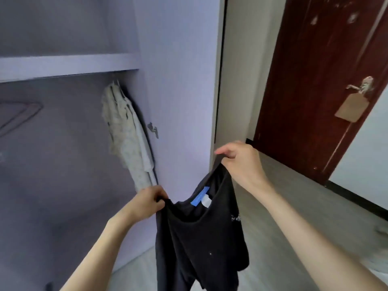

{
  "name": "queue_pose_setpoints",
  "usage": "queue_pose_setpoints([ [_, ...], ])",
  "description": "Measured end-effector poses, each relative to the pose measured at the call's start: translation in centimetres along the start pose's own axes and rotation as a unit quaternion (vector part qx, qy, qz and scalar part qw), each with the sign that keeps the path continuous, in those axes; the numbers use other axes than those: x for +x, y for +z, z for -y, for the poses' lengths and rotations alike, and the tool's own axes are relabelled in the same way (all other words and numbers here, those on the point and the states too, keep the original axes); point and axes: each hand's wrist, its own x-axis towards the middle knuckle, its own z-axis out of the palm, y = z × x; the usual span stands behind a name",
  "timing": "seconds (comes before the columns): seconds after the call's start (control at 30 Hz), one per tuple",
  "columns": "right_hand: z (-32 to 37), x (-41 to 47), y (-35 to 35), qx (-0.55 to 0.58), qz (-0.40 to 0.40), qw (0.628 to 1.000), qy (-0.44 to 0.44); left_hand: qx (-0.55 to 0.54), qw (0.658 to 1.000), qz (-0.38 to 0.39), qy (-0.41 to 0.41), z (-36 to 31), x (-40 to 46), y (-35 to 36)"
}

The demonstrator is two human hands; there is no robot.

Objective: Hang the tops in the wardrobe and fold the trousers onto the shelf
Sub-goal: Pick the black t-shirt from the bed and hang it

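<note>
Both hands up: left hand [150, 201] and right hand [239, 162] each pinch a shoulder of the limp black cotton top [199, 234], spread just right of the open lilac wardrobe [180, 80]. Hanging step; next it needs a hanger.

Two bare forearms, no sleeves in view, left grip [150, 201], right grip [241, 162], no rings visible

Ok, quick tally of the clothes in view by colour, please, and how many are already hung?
Black: 1, the black top, held up at its shoulders by the left hand and the right hand, not hung.
Pale: at least 1, the pale garments hanging in the wardrobe; they overlap, so I cannot separate them.
Total: at least 2.
</note>
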Motion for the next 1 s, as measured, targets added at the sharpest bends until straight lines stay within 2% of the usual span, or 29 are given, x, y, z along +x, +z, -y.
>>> queue_pose_setpoints([
  [0.13, 2.9, 2.3, 6.4, 0.014, 0.076, 0.997, -0.025, -0.018, 0.994, -0.062, -0.086, 5.0, -3.3, -3.9],
  [0.27, 5.8, 5.1, 11.5, 0.037, 0.11, 0.991, -0.066, -0.028, 0.98, -0.118, -0.158, 8.7, -6.5, -7.2],
  [0.37, 8.8, 8.3, 15.2, 0.066, 0.132, 0.986, -0.083, -0.076, 0.964, -0.162, -0.198, 10.9, -8.6, -9.4],
  [0.5, 12.3, 10.9, 18.8, 0.088, 0.141, 0.976, -0.139, -0.12, 0.956, -0.178, -0.197, 12.5, -9.3, -11.1],
  [0.7, 16.1, 13.6, 25.0, 0.114, 0.184, 0.952, -0.217, -0.145, 0.928, -0.192, -0.283, 15.9, -9.1, -13.2],
  [0.87, 17.5, 15.5, 30.5, 0.097, 0.186, 0.944, -0.253, -0.097, 0.904, -0.235, -0.344, 20.5, -8.6, -14.9],
  [1.0, 16.9, 18.4, 35.0, 0.033, 0.188, 0.941, -0.28, -0.04, 0.864, -0.328, -0.38, 25.1, -7.5, -18.3],
])
